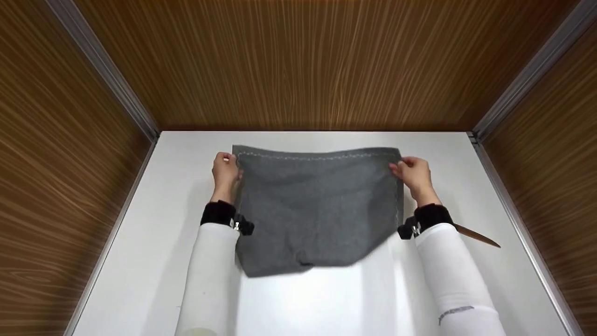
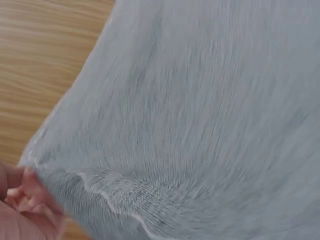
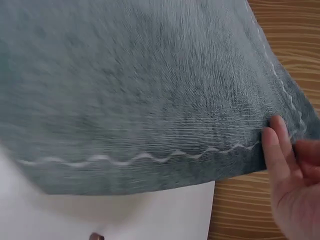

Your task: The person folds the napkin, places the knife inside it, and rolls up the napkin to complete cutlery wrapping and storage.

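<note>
Holding the grey cloth [image 1: 317, 210] stretched by its two far corners over the white worktop [image 1: 140, 261].
My left hand [image 1: 225, 171] and right hand [image 1: 413, 173] each pinch a corner, grip closed on fabric; next I judge an even, matched lowering is needed.

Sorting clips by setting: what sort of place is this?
Probably a staged recording booth: a bare white table walled by wood-grain panels, where two hands hold up a grey cloth.
</note>
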